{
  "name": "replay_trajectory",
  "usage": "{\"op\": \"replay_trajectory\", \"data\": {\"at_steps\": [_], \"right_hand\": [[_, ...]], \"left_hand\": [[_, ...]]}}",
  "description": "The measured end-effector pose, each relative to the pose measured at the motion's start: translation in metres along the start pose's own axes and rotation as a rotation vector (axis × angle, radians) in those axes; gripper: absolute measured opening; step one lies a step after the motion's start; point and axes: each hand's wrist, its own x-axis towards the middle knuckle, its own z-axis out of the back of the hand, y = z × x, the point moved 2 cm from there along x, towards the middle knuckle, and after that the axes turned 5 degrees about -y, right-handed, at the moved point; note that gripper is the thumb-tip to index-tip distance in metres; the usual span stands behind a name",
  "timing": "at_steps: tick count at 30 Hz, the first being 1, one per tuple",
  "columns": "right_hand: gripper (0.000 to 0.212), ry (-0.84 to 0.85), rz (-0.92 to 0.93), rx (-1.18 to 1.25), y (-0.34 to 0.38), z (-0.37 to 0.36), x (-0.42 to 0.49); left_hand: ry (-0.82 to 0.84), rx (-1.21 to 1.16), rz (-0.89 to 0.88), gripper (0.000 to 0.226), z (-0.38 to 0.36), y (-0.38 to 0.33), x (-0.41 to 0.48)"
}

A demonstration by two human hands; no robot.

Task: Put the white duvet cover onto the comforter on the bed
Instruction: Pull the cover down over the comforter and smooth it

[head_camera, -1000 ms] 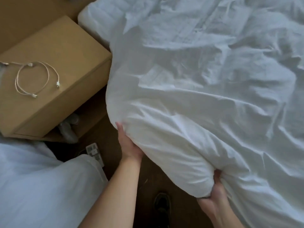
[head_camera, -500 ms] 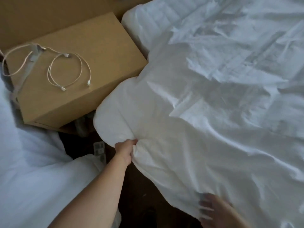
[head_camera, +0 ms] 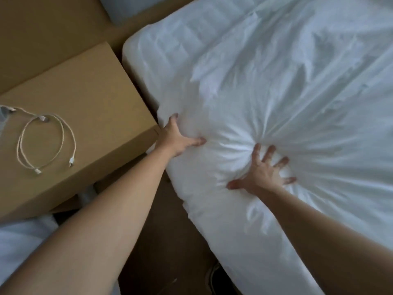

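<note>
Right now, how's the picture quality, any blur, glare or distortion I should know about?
Head view: soft dim light, no glare; the duvet cover is brightest between the left hand and right hand, its far folds smeared. Head view: wide-angle stretch swells both forearms; the cable on the box looks crisp.

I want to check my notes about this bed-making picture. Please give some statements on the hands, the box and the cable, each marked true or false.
1. The right hand presses on the white duvet cover with its fingers spread. True.
2. The white cable lies on the bed. False: it lies on top of the cardboard box.
3. The left hand touches the cover's corner nearest the box. True.
4. The cable is stretched out straight. False: it lies in loose loops.
</note>
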Motion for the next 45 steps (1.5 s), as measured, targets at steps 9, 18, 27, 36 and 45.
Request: {"op": "replay_trajectory", "data": {"at_steps": [9, 18, 27, 36, 45], "right_hand": [[0.163, 0.131, 0.001, 0.025, 0.002, 0.01, 0.01], [0.161, 0.12, -0.027, 0.087, 0.006, 0.007, 0.011], [0.157, 0.101, -0.164, 0.118, 0.017, 0.012, 0.006], [0.149, 0.022, -0.261, 0.154, 0.024, 0.018, -0.003], [0.097, -0.174, -0.284, 0.263, 0.039, 0.01, -0.023]], "left_hand": [[0.131, 0.295, -0.01, 0.067, 0.011, -0.012, -0.005], [0.272, 0.554, -0.002, 0.126, 0.036, -0.061, 0.018], [0.407, 0.308, -0.079, 0.047, -0.024, -0.125, 0.051], [0.962, 0.478, -0.036, 0.072, 0.013, -0.069, 0.051], [0.533, 0.628, -0.314, 0.058, 0.0, -0.048, 0.017]]}}
